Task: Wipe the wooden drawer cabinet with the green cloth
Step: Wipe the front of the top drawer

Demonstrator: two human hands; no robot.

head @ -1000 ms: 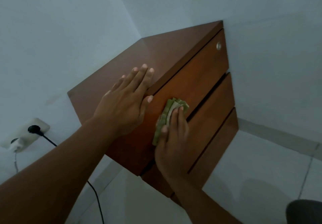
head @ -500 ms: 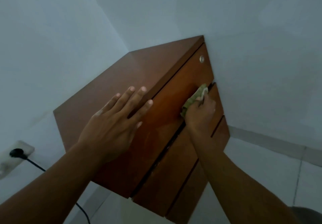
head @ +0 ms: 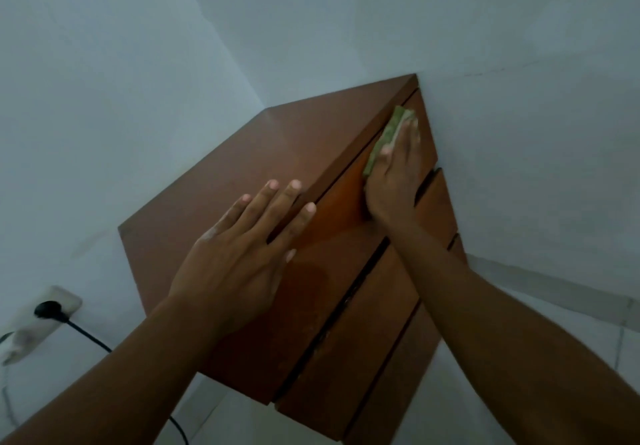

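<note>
White walls (head: 104,98); green cloth (head: 389,133) under right hand (head: 394,185) on cabinet front (head: 346,306).

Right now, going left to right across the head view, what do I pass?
Wall socket with black plug → left hand, flat on the cabinet top → right hand, pressing the green cloth against the cabinet front.

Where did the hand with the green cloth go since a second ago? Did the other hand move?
The right hand slid the green cloth along the top drawer front, from its middle to the far end by the wall, pressing it throughout. The left hand stayed flat on the cabinet top.
</note>
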